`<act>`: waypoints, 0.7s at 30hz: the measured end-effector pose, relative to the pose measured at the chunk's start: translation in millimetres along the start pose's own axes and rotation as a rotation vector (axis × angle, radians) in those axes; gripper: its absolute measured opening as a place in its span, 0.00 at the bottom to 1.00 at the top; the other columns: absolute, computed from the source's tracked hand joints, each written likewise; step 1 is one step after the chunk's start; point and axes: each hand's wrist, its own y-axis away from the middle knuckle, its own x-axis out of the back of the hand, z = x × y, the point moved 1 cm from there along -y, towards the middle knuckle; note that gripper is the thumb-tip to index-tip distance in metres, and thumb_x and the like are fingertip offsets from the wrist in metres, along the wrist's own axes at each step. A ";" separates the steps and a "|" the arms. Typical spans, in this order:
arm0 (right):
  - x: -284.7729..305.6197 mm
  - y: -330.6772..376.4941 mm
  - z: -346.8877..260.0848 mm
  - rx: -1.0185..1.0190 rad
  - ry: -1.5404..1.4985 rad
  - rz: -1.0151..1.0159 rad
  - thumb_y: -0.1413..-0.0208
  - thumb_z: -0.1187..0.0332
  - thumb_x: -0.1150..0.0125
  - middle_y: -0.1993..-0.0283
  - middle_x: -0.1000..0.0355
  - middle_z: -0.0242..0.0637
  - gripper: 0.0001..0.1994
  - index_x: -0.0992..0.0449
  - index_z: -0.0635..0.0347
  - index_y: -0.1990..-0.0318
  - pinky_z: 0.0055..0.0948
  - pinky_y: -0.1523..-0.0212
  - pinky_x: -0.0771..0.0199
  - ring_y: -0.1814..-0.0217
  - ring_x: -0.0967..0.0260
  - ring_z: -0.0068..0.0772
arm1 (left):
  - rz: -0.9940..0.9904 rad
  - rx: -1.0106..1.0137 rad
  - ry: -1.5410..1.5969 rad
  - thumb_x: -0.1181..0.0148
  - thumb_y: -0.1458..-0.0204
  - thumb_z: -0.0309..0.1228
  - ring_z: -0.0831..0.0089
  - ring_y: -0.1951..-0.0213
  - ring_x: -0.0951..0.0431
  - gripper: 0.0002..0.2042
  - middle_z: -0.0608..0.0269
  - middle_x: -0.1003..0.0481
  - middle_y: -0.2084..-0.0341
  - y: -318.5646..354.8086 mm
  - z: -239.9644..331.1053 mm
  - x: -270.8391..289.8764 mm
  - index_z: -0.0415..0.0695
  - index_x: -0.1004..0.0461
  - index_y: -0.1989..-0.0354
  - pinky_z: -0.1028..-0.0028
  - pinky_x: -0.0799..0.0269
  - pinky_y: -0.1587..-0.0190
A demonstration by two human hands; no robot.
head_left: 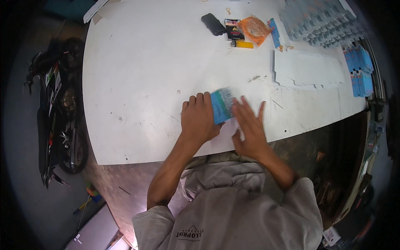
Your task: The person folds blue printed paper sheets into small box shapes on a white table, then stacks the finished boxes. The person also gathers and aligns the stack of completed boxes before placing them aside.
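Note:
Near the front edge of the white table [137, 96], my left hand [197, 118] is wrapped round a blue and green printed piece [222, 104], a small flat carton or a stack of cards; I cannot tell which. Its far end tilts up to the right, and its printing is smeared by motion. My right hand [250, 131] is at the piece's right side with its fingers spread, the fingertips touching or almost touching its edge. Nothing shows in the right hand's grasp.
Toward the back lie a black pouch or phone [213, 24], a black pack [233, 33], a yellow lighter [243, 44], an orange packet [255, 30] and a blue strip [275, 34]. Right are white sheets [310, 68], stacked grey-blue pieces [323, 21] and blue bundles [361, 83]. A motorbike [62, 104] stands left.

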 end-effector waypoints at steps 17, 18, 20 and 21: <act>-33.3 -0.9 -3.4 0.139 0.202 -0.292 0.41 0.68 0.42 0.19 0.49 0.51 0.34 0.38 0.69 0.27 0.60 0.20 0.55 0.14 0.58 0.47 | 0.353 -0.124 -0.111 0.21 0.62 0.41 0.52 0.45 0.31 0.51 0.45 0.31 0.47 12.4 -4.2 -32.1 0.27 0.41 0.31 0.56 0.37 0.42; -33.4 -1.8 -3.3 0.144 0.182 -0.284 0.41 0.67 0.41 0.19 0.49 0.51 0.34 0.38 0.70 0.27 0.57 0.19 0.55 0.14 0.58 0.48 | 0.314 -0.133 -0.090 0.20 0.63 0.44 0.51 0.45 0.30 0.53 0.44 0.31 0.47 13.8 -4.1 -29.1 0.27 0.41 0.31 0.56 0.36 0.42; -34.9 -2.0 -3.6 0.147 0.183 -0.249 0.41 0.67 0.41 0.19 0.48 0.52 0.33 0.37 0.70 0.28 0.55 0.20 0.52 0.15 0.56 0.48 | 0.237 -0.156 -0.053 0.17 0.66 0.49 0.50 0.44 0.29 0.57 0.44 0.30 0.47 16.8 -7.0 -16.9 0.28 0.41 0.30 0.56 0.33 0.41; -37.5 -2.0 -3.6 0.150 0.182 -0.231 0.41 0.67 0.41 0.19 0.47 0.52 0.33 0.37 0.70 0.28 0.53 0.20 0.51 0.15 0.55 0.48 | 0.144 -0.159 0.001 0.16 0.69 0.51 0.49 0.43 0.28 0.59 0.44 0.29 0.47 15.0 -12.2 -7.1 0.30 0.41 0.30 0.56 0.32 0.41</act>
